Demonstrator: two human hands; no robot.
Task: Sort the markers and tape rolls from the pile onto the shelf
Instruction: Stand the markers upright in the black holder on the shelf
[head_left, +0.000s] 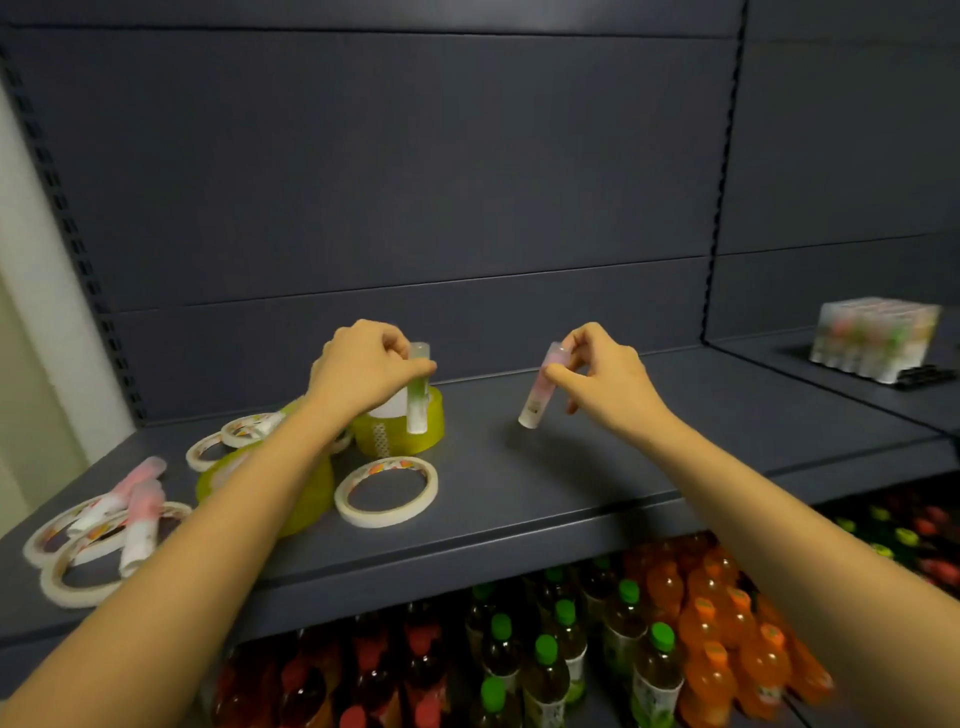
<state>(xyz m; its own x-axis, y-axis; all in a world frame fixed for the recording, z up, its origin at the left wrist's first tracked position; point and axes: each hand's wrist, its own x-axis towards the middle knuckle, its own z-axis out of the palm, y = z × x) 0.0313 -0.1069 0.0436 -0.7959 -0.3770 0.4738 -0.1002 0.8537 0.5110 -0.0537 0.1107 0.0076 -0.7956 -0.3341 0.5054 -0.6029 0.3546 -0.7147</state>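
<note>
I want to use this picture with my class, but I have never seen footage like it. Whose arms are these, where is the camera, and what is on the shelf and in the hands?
There is no machine: a person wears one camera on the head, looking down at their own bare arms. The left hand holds a green marker upright, over a yellow tape roll. The right hand holds a pink marker, tilted, above the grey shelf. To the left lies the pile: white tape rolls and more pink markers. Drink bottles fill the shelf below.
</note>
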